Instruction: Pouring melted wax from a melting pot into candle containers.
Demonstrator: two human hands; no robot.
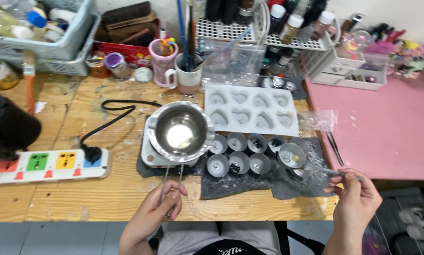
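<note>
Two hands at work: left hand (161,200) closed on the melting pot's wire handle (172,182), pot (180,130) straight ahead on the hotplate; right hand (354,196) pinches tweezers (326,172), tips leftward toward the small tins (291,156).

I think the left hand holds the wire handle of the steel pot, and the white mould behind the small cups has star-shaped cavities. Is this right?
Not quite. The left hand does hold the steel pot by its wire handle, but the white mould behind the small cups has heart-shaped cavities, not stars, as the head view shows.
</note>
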